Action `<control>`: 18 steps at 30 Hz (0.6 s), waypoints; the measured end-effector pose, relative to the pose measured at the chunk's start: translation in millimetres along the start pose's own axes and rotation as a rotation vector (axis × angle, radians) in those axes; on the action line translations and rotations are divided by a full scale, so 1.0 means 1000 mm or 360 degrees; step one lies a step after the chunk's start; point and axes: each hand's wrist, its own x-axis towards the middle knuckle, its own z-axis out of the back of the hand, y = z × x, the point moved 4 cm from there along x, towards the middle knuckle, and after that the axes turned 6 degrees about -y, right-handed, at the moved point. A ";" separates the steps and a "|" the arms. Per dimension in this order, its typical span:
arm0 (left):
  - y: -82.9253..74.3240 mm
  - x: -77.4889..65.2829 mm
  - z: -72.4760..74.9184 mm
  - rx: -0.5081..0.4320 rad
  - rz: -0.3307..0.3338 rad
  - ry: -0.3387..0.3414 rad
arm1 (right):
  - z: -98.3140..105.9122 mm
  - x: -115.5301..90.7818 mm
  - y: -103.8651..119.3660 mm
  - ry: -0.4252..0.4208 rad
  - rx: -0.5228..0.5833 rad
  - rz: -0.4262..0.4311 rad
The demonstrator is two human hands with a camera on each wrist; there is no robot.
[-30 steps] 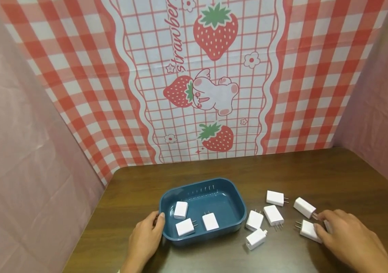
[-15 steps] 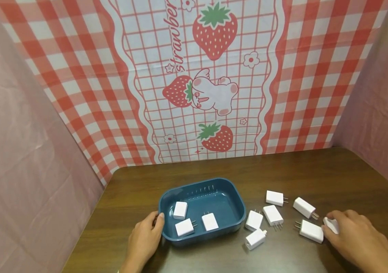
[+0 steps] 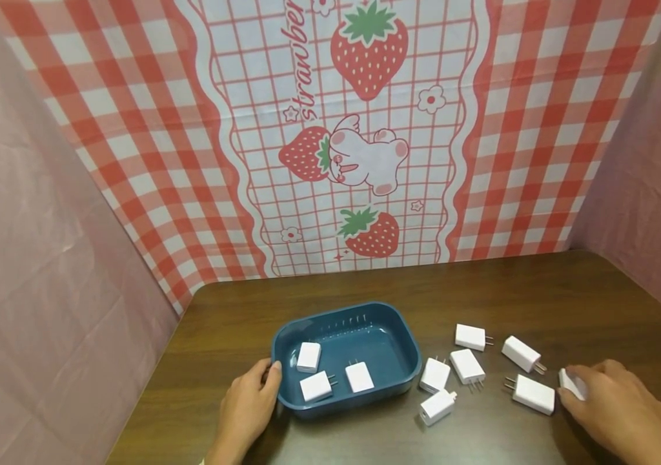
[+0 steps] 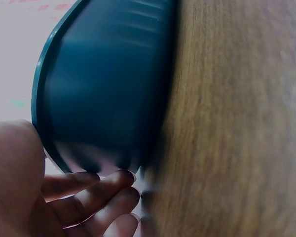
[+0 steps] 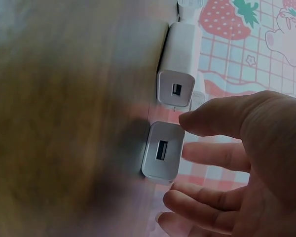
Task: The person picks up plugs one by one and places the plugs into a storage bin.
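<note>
Head view, from the left: the left hand (image 3: 249, 402) has its thumb at the rim and its fingers bent against the end wall of a dark-blue, round-cornered plastic tray (image 3: 381, 354) on the brown wood-grain table (image 3: 481, 439). The tray looks stiff and light, so that end hold should steady it without force. Inside lie three white, boxy plastic chargers (image 3: 359, 377), probably light, hard and slightly slick. Right of the tray sit four matching chargers (image 3: 467, 367) in a loose group, then two more chargers (image 3: 533, 394) with metal prongs (image 3: 539, 368) showing; flat sides are the better hold, since prongs could bend or catch. Furthest right, the right hand (image 3: 621, 403) pinches one white charger with a USB port (image 5: 162, 136) between thumb and fingers; whether it touches the table I cannot tell. Right wrist view shows the thumb at an edge; broader contact would likely slip less.
</note>
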 end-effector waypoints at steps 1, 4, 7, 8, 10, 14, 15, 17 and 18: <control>0.000 0.000 0.000 0.0000 0.0007 0.0000 | 0.000 0.000 0.000 0.0012 0.0004 0.0001; 0.000 0.000 0.000 0.0000 0.0005 -0.0003 | 0.002 -0.002 0.001 0.0014 0.0006 -0.0005; 0.000 0.000 0.000 -0.0001 -0.0009 -0.0009 | 0.003 -0.003 0.001 0.0037 0.0001 -0.0019; 0.000 0.000 0.000 -0.0001 -0.0017 -0.0008 | 0.003 -0.003 0.000 0.0037 -0.0007 -0.0022; -0.001 -0.001 0.000 0.0003 -0.0029 -0.0006 | 0.002 -0.003 -0.003 0.0046 -0.0021 -0.0023; -0.001 0.000 -0.001 0.0004 -0.0019 -0.0012 | 0.000 0.001 -0.005 0.0066 -0.0052 -0.0024; -0.001 0.000 -0.001 0.0004 -0.0017 -0.0015 | 0.000 0.003 -0.005 0.0080 -0.0053 -0.0030; -0.001 0.000 -0.001 0.0005 -0.0016 -0.0020 | -0.001 0.005 -0.006 0.0122 -0.0059 -0.0045; 0.000 0.000 -0.001 0.0006 -0.0016 -0.0022 | -0.001 0.005 -0.006 0.0141 -0.0059 -0.0050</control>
